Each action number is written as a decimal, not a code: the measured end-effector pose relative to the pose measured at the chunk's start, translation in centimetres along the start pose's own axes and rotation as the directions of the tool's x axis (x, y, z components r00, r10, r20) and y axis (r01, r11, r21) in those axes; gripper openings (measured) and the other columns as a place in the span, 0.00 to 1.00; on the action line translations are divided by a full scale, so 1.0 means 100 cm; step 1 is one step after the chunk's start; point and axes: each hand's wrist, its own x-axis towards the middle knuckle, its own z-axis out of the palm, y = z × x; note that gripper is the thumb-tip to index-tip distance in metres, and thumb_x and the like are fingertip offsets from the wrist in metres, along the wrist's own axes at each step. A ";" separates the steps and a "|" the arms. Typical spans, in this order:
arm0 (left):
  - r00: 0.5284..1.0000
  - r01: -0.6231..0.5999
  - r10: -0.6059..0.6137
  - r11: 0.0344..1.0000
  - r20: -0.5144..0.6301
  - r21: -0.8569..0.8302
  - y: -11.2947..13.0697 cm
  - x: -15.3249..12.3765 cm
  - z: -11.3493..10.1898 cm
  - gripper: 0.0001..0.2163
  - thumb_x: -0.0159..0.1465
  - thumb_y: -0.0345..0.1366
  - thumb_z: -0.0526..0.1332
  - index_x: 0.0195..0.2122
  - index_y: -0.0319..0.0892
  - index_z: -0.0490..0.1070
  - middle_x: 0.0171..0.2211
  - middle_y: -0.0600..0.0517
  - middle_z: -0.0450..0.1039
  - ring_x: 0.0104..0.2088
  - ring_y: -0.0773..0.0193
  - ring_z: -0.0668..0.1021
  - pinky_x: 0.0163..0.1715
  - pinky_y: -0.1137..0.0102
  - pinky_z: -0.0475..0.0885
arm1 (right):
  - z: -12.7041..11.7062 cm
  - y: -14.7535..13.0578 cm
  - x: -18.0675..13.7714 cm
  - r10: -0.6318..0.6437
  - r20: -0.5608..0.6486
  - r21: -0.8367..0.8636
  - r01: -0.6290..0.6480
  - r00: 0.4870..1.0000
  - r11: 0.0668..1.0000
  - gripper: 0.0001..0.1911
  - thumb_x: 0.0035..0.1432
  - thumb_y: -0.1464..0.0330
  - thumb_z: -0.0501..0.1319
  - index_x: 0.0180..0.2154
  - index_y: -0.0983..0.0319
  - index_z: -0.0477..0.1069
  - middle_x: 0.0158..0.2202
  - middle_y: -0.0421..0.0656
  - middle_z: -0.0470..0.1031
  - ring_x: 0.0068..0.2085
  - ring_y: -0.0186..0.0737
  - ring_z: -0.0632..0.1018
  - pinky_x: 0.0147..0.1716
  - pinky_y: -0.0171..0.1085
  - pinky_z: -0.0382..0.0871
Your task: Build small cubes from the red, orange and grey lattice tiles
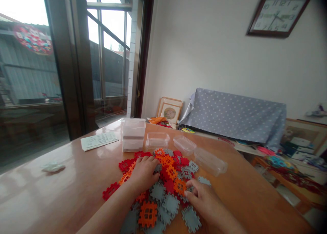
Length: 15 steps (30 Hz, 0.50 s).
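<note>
A heap of flat interlocking plastic tiles [166,186] in red, orange and grey lies on the brown wooden table [76,189]. My left hand [143,174] rests palm down on the left side of the heap, fingers curled over red and grey tiles. At the heap's right side, my right hand [204,201] has its fingertips pinched against the edge of an orange tile [179,185]. A loose grey tile [191,219] lies just under that hand.
Stacked clear plastic boxes [133,134] stand behind the heap, with three more clear tubs [184,144] beside them, one tipped on its side [211,161]. A printed paper [99,140] and a crumpled tissue [52,167] lie at left. A dotted cloth covers furniture [235,114] beyond the table's far edge.
</note>
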 end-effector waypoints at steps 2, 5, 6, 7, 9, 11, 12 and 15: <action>0.999 -0.008 0.007 1.000 -0.031 -0.017 0.001 0.001 0.001 0.11 0.61 0.37 0.60 0.43 0.50 0.76 0.42 0.49 0.77 0.48 0.49 0.74 0.52 0.54 0.63 | 0.000 0.000 0.000 -0.004 -0.006 -0.007 0.004 1.000 1.000 0.11 0.63 0.63 0.59 0.45 0.58 0.73 0.27 0.37 0.74 0.29 0.36 0.75 0.28 0.34 0.58; 0.993 0.005 -0.017 0.995 -0.120 -0.103 0.002 0.004 -0.002 0.08 0.64 0.36 0.58 0.38 0.49 0.78 0.39 0.49 0.77 0.46 0.52 0.74 0.51 0.57 0.62 | 0.001 0.001 0.001 -0.005 -0.010 -0.011 0.005 1.000 1.000 0.11 0.63 0.63 0.59 0.45 0.58 0.74 0.27 0.37 0.75 0.29 0.37 0.75 0.28 0.34 0.58; 0.985 0.019 -0.043 0.989 -0.166 -0.146 0.002 0.005 -0.003 0.08 0.65 0.36 0.57 0.37 0.49 0.78 0.39 0.49 0.77 0.46 0.53 0.74 0.50 0.58 0.63 | 0.001 0.001 0.001 -0.002 -0.010 -0.011 0.002 1.000 1.000 0.11 0.63 0.63 0.59 0.45 0.58 0.74 0.27 0.37 0.75 0.29 0.37 0.75 0.28 0.34 0.57; 0.974 0.030 -0.073 0.979 -0.214 -0.200 0.001 0.006 -0.005 0.09 0.65 0.37 0.58 0.37 0.48 0.78 0.40 0.48 0.77 0.47 0.53 0.74 0.50 0.59 0.63 | 0.002 0.001 0.001 -0.001 -0.012 -0.011 0.001 1.000 1.000 0.11 0.63 0.63 0.59 0.45 0.58 0.74 0.26 0.37 0.75 0.29 0.37 0.75 0.28 0.34 0.57; 0.945 0.028 -0.145 0.929 -0.293 -0.368 0.001 0.009 -0.008 0.09 0.66 0.39 0.58 0.38 0.47 0.79 0.41 0.48 0.77 0.46 0.53 0.74 0.49 0.60 0.64 | 0.002 0.001 0.002 -0.007 -0.018 0.000 0.007 1.000 1.000 0.12 0.63 0.63 0.58 0.45 0.58 0.74 0.26 0.37 0.75 0.29 0.38 0.75 0.28 0.34 0.58; 0.931 0.016 -0.240 0.778 -0.273 -0.628 0.001 0.011 -0.009 0.10 0.65 0.42 0.60 0.38 0.45 0.78 0.38 0.49 0.77 0.42 0.56 0.75 0.45 0.64 0.66 | 0.003 0.000 0.002 -0.014 -0.040 0.020 0.014 0.999 1.000 0.12 0.63 0.62 0.58 0.46 0.58 0.74 0.27 0.38 0.76 0.29 0.38 0.76 0.28 0.34 0.59; 0.934 0.025 -0.285 0.651 -0.214 -0.759 0.002 0.011 -0.009 0.11 0.65 0.44 0.60 0.38 0.43 0.78 0.36 0.50 0.77 0.38 0.58 0.75 0.41 0.66 0.66 | 0.003 -0.001 0.002 -0.021 -0.054 0.031 0.023 0.998 0.999 0.12 0.63 0.62 0.58 0.45 0.57 0.74 0.28 0.38 0.76 0.30 0.38 0.76 0.29 0.34 0.60; 0.946 0.099 -0.325 0.265 0.008 -0.959 0.010 0.010 -0.008 0.13 0.62 0.47 0.64 0.38 0.41 0.75 0.27 0.55 0.73 0.26 0.67 0.70 0.28 0.72 0.62 | 0.007 -0.003 0.004 -0.068 -0.131 0.061 0.076 0.989 0.995 0.12 0.64 0.61 0.58 0.45 0.56 0.75 0.31 0.39 0.77 0.33 0.40 0.77 0.32 0.35 0.63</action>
